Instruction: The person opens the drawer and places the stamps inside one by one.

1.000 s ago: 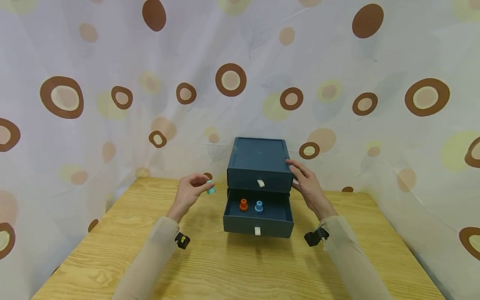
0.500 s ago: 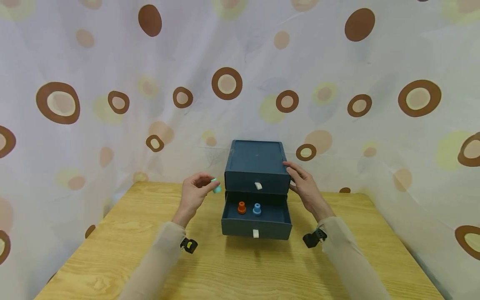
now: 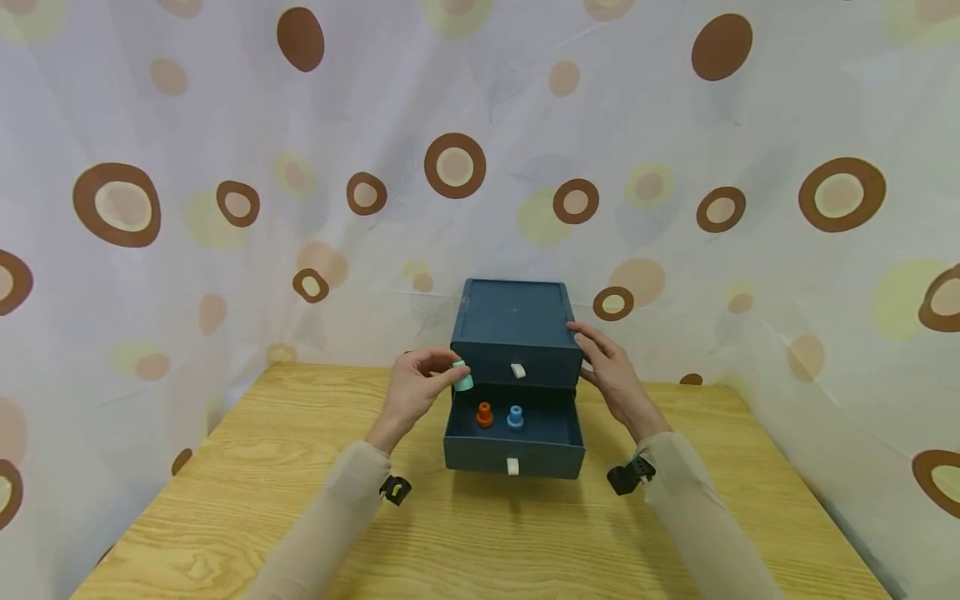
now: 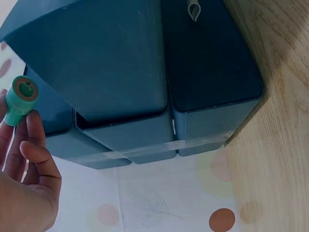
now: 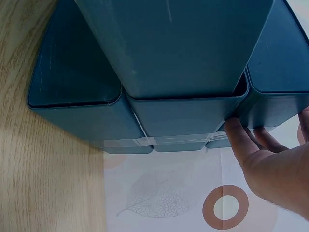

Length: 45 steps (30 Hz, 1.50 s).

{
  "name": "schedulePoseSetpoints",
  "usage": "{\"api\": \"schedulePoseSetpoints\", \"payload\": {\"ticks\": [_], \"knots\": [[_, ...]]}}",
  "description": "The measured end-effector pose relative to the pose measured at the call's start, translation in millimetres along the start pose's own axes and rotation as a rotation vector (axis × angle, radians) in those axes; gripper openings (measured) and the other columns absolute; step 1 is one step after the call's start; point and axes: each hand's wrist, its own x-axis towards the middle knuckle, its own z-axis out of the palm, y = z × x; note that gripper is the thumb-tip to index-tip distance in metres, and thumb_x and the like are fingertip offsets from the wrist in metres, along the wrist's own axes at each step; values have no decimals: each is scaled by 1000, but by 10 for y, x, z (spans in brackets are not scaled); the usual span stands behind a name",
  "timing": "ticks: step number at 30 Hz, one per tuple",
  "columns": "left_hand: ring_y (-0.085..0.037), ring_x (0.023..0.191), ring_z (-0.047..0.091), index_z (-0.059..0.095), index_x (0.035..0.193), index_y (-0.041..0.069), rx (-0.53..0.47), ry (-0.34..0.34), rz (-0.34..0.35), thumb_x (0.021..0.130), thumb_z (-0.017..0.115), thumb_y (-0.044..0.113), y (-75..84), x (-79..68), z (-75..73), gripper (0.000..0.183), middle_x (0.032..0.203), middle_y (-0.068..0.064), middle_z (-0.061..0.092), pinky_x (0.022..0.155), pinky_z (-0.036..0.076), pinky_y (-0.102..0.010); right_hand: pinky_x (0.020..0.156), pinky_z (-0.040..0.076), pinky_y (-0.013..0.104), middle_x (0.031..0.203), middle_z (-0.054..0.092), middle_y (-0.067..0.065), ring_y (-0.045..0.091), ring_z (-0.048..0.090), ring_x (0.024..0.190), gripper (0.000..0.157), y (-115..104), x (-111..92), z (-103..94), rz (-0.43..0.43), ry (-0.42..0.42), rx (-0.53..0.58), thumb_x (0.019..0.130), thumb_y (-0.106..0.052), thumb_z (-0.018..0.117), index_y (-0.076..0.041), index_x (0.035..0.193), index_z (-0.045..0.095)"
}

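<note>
My left hand (image 3: 418,390) pinches a small mint-green stamp (image 3: 462,377) between thumb and fingertips, above the left rim of an open drawer (image 3: 514,454). In the left wrist view, the stamp (image 4: 21,98) shows a round brownish end with a green apple mark. Inside the drawer stand an orange stamp (image 3: 484,416) and a light blue stamp (image 3: 515,419), side by side and apart. My right hand (image 3: 615,379) rests against the right side of the dark blue drawer cabinet (image 3: 517,312), fingertips at its top edge. Its fingers (image 5: 241,137) touch the side wall in the right wrist view.
The cabinet's top drawer is closed, with a white pull tab (image 3: 518,371). Clear tape (image 5: 178,140) runs across the cabinet's side. Under it is a light wooden table (image 3: 247,467), and a patterned curtain (image 3: 360,100) hangs behind and at both sides.
My left hand has moved right with the mint-green stamp, from beside the cabinet to over the open drawer's left edge. The right hand stays on the cabinet, and the two stamps inside have not moved.
</note>
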Motion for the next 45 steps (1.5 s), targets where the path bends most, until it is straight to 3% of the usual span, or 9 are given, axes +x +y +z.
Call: {"api": "schedulePoseSetpoints", "payload": {"ticks": [8,16,21,33,36,40,45], "knots": [[-15,78,61,75,98,14,39,-91,15,83,79,22,1,13,162,17,90,-5,74,68,48,-26,116,24,60,165,15,7,37,14,151,55,1,-13,1,5,1,-1,104,-43,44,-14,150,39],[-15,80,66,74,103,6,36,-174,24,85,78,15,49,34,267,21,97,-12,74,72,55,-26,116,25,59,164,17,7,35,17,150,57,7,4,1,-2,4,10,102,-46,47,-15,150,41],[-14,80,68,74,103,9,78,-228,16,84,78,18,63,25,300,22,94,-8,74,73,55,-26,116,25,59,164,17,7,35,17,151,56,9,0,-2,2,3,12,102,-45,46,-15,150,41],[-8,82,67,74,113,9,298,-407,50,89,74,23,185,10,399,28,102,-1,74,73,55,-24,116,23,60,164,17,7,36,16,150,56,11,-10,3,6,8,11,103,-44,46,-14,150,40],[-9,81,65,74,114,10,327,-437,43,89,74,23,219,-4,416,28,101,1,73,74,54,-24,117,24,59,164,17,5,36,16,150,54,12,-9,14,13,13,8,103,-44,45,-16,149,41],[-23,73,67,73,116,11,324,-470,16,90,72,21,265,-27,438,28,99,0,73,67,54,-26,116,24,59,165,16,5,36,16,151,54,7,-7,22,11,11,4,103,-44,45,-16,149,41],[-15,77,69,72,116,11,354,-473,8,90,72,23,309,-66,494,29,99,1,73,65,54,-25,116,23,60,165,14,5,35,14,151,56,4,-7,12,6,-2,-2,103,-45,45,-16,151,39]]}}
